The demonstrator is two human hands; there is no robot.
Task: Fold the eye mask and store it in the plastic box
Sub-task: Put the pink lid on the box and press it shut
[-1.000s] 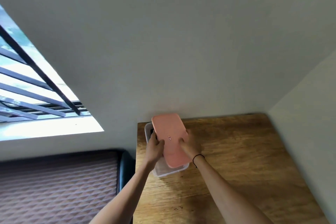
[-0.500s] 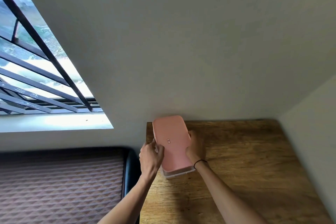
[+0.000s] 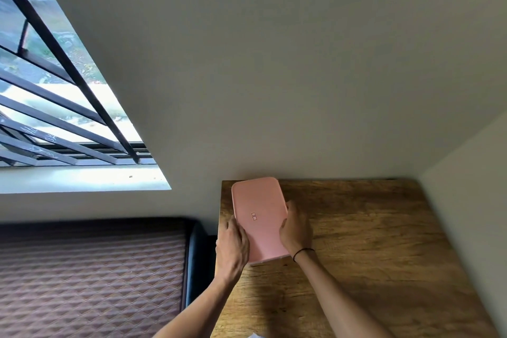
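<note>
The plastic box stands at the far left corner of the wooden table (image 3: 384, 241), against the wall. Its pink lid (image 3: 259, 214) lies flat over it and hides nearly all of the clear body; only a thin strip of the box (image 3: 267, 260) shows at the near end. My left hand (image 3: 231, 248) presses on the lid's left edge near the close corner. My right hand (image 3: 296, 228), with a black band on the wrist, grips the lid's right edge. The eye mask is hidden from view.
A dark padded bed or bench (image 3: 90, 277) with a quilted cover lies left of the table, lower down. A barred window (image 3: 55, 107) is at the upper left. Plain walls close the table in at the back and on the right.
The lid, tilted and askew over the open box a second ago, now sits flat and lined up on it. Both hands slid down to its side edges. The camera view shifted right.
</note>
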